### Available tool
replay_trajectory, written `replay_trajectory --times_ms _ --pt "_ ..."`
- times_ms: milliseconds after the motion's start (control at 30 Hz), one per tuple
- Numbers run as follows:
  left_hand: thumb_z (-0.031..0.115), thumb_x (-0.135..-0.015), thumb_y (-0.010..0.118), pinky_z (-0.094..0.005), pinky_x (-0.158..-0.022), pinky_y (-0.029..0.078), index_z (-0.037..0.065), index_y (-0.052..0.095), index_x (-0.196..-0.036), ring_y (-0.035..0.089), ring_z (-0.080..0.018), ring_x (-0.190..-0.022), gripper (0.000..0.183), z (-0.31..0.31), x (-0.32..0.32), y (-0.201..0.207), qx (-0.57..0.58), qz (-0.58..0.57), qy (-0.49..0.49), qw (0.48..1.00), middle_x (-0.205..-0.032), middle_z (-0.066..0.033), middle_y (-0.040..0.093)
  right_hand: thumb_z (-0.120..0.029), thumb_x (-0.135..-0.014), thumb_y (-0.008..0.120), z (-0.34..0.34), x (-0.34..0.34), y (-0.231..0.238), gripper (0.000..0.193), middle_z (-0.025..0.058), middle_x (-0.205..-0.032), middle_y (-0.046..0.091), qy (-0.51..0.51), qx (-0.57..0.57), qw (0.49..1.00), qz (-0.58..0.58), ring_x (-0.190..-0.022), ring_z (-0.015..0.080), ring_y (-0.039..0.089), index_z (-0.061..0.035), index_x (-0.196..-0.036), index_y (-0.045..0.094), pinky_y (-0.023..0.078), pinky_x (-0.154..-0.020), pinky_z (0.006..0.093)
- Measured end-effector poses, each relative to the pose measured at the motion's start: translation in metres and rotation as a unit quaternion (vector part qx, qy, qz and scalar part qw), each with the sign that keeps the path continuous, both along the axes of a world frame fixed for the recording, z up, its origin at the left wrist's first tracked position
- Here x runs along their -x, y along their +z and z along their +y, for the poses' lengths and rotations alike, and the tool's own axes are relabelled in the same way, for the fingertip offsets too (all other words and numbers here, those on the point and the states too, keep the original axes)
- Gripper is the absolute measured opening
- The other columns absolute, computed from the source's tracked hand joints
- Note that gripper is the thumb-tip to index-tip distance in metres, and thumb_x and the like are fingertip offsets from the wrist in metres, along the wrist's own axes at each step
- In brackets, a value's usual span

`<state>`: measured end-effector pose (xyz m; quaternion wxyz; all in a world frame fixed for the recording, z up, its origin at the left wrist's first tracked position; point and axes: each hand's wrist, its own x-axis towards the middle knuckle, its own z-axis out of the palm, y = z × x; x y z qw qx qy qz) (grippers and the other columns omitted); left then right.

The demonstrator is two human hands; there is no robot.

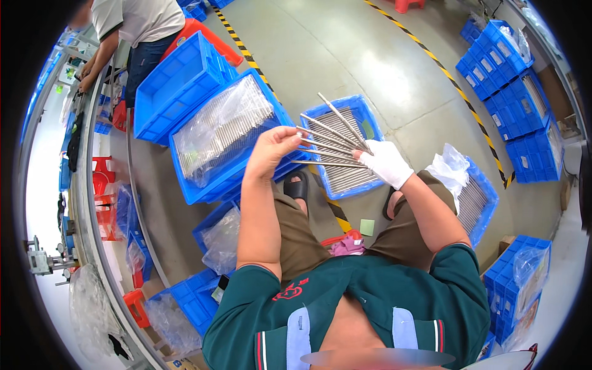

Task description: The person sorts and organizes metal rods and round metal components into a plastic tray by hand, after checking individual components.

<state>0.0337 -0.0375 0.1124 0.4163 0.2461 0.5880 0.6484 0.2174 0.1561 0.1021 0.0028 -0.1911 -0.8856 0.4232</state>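
Observation:
A fan of thin silvery metal rods spreads out in front of me. My right hand, in a white glove, is closed around the rods at their right ends. My bare left hand has thumb and fingertips pinched together at the left ends, seemingly on one of the rods. Under the fan, a blue bin on the floor holds rows of similar rods. To its left is a larger blue crate with more rods, partly covered by clear plastic film.
An empty-looking blue crate leans at the far left. Beside my right knee is another blue bin of rods with white plastic. Blue crates are stacked at right. A person works at the bench on the left.

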Motion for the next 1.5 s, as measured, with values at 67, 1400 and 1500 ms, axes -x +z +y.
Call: replay_trajectory --times_ms 67,1400,1500 --pt "0.023 -0.082 0.064 -0.03 -0.082 0.044 -0.003 0.062 -0.096 0.061 -0.0158 -0.085 0.029 -0.005 0.011 0.0 0.016 0.05 0.048 0.997 -0.094 -0.0109 0.064 -0.031 -0.084 0.055 0.001 -0.002 0.001 0.032 0.018 -0.074 0.06 0.004 0.015 1.0 -0.009 -0.069 0.0286 0.058 -0.0006 -0.093 0.06 0.044 -0.064 0.0343" --pt "0.021 -0.08 0.067 -0.0276 -0.086 0.04 0.0 0.06 -0.1 0.06 -0.016 -0.086 0.031 0.008 -0.003 -0.001 -0.058 -0.077 -0.023 0.995 -0.093 -0.0104 0.065 -0.033 -0.086 0.054 -0.006 -0.003 0.005 0.032 0.006 -0.06 0.052 0.056 0.21 0.973 -0.076 -0.053 0.0137 0.049 -0.0011 -0.085 0.06 0.04 -0.051 0.0283" --pt "0.02 -0.08 0.066 -0.0275 -0.085 0.041 -0.002 0.06 -0.099 0.059 -0.0159 -0.086 0.03 0.001 0.006 -0.002 -0.007 -0.026 -0.012 1.0 -0.09 -0.0103 0.065 -0.033 -0.086 0.055 -0.005 -0.003 0.004 0.032 0.0044 -0.06 0.051 0.063 0.205 0.974 -0.071 -0.053 0.0124 0.048 -0.0009 -0.084 0.059 0.04 -0.05 0.0275"
